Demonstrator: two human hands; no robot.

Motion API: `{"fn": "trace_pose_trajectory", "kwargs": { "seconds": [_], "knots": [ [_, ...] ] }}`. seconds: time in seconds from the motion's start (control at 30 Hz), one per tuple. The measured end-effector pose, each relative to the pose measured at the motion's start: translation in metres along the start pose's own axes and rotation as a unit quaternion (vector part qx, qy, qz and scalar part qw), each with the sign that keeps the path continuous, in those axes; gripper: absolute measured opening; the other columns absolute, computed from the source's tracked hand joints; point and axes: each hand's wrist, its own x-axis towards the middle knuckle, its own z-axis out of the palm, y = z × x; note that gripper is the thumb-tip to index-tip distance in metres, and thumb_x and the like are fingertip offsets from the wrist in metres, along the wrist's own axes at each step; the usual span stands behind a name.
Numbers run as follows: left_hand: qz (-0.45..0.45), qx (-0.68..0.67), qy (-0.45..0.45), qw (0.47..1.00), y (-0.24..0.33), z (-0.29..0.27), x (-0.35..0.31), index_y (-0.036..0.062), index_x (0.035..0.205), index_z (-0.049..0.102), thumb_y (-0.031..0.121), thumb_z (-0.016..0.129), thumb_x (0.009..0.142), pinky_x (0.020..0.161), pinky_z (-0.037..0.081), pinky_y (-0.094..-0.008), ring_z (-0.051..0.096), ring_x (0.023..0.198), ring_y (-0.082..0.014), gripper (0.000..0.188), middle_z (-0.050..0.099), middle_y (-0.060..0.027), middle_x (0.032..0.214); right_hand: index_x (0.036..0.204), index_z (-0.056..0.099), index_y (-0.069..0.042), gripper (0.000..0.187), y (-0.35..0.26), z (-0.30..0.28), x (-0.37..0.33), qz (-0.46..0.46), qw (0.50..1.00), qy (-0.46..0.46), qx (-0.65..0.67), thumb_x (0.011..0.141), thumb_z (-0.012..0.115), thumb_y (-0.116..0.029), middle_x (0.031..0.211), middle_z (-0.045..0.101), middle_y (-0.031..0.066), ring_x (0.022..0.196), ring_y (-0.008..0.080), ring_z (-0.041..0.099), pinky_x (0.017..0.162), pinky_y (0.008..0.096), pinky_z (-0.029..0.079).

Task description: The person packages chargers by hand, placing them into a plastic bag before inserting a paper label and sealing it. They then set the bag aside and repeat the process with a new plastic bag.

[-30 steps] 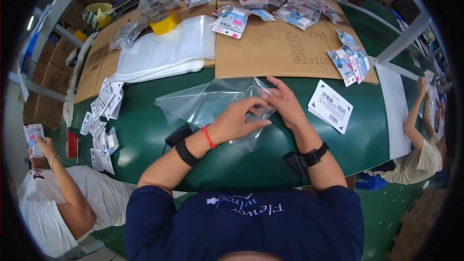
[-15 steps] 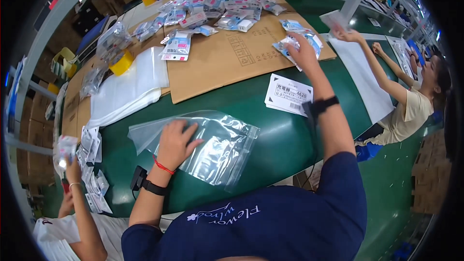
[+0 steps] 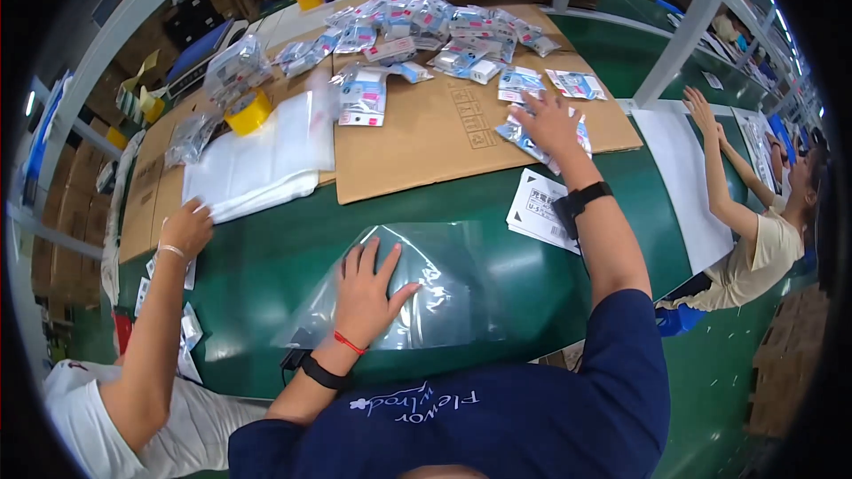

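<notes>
My left hand (image 3: 366,297) lies flat on a clear plastic bag (image 3: 453,297), its fingers spread and holding nothing. The bag rests on the green tabletop in front of me. Farther off to the right, my right hand (image 3: 552,131) is over a small blue-and-white packet (image 3: 524,135) on the cardboard. Its fingers are apart and touch the packet, partly hiding it. Two more packets, one bluish (image 3: 520,83) and one flat (image 3: 577,84), lie just beyond that hand. A few white printed sheets (image 3: 537,206) are stacked below my right wrist.
A heap of packets (image 3: 408,18) covers the far cardboard sheet (image 3: 408,151). Stacked clear bags (image 3: 266,146) and yellow tape (image 3: 248,113) sit at left. A co-worker's hand (image 3: 186,229) reaches in there; another person's hands (image 3: 701,111) are raised at far right.
My left hand has flattened out on the bag, which lies turned and farther right. My right hand stays at the packets, now separated. The left co-worker's hand has moved to the stacked bags.
</notes>
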Motion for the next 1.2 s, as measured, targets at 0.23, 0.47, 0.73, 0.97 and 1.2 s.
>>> {"fn": "trace_pose_trajectory", "kwargs": {
  "seconds": [0.23,0.47,0.73,0.97,1.2],
  "knots": [
    [-0.034,0.053,0.062,0.996,-0.025,0.002,0.007,0.0094,0.122,0.057,0.051,0.067,0.075,0.098,0.03,-0.0533,0.042,0.115,-0.0392,0.064,0.046,-0.0215,0.126,0.13,0.053,-0.025,0.053,-0.081,-0.001,-0.029,-0.132,0.991,-0.017,0.028,0.088,0.044,-0.056,0.14,0.04,0.0114,0.129,0.0372,0.033,0.1,0.0695,0.017],
    [-0.048,-0.006,0.112,0.993,-0.027,0.01,0.011,0.0056,0.12,0.057,0.039,0.07,0.076,0.098,0.034,-0.0488,0.041,0.116,-0.0401,0.057,0.046,-0.021,0.128,0.122,0.058,-0.014,0.041,-0.091,-0.032,-0.002,-0.192,0.955,-0.026,0.226,0.086,0.057,-0.034,0.12,0.057,0.0141,0.11,0.0347,0.054,0.09,0.0479,0.044],
    [0.012,-0.081,0.163,0.983,-0.035,0.015,0.01,0.0036,0.115,0.059,0.026,0.071,0.078,0.098,0.037,-0.0447,0.049,0.112,-0.0361,0.045,0.052,-0.0181,0.123,0.118,0.06,-0.006,0.037,-0.103,0.003,-0.082,-0.288,0.946,0.125,0.077,0.083,0.062,-0.018,0.094,0.066,0.0207,0.086,0.0336,0.064,0.076,0.0428,0.049],
    [0.036,-0.199,0.187,0.961,-0.035,0.016,0.013,0.0025,0.118,0.056,0.02,0.071,0.078,0.1,0.037,-0.0436,0.044,0.122,-0.0372,0.047,0.049,-0.0183,0.13,0.123,0.053,0.003,0.043,-0.099,-0.035,-0.074,-0.183,0.922,-0.045,0.338,0.085,0.062,-0.015,0.087,0.068,0.0108,0.075,0.0179,0.064,0.067,0.0316,0.049],
    [0.115,0.02,0.331,0.936,-0.01,0.002,0.018,0.0034,0.131,0.044,0.021,0.068,0.081,0.103,0.035,-0.043,0.037,0.129,-0.0389,0.059,0.042,-0.0222,0.136,0.128,0.048,0.004,0.046,-0.138,-0.073,-0.13,-0.126,0.727,-0.198,0.645,0.089,0.061,-0.016,0.09,0.067,0.0049,0.074,0.0078,0.06,0.067,0.0246,0.048]
  ]
}}
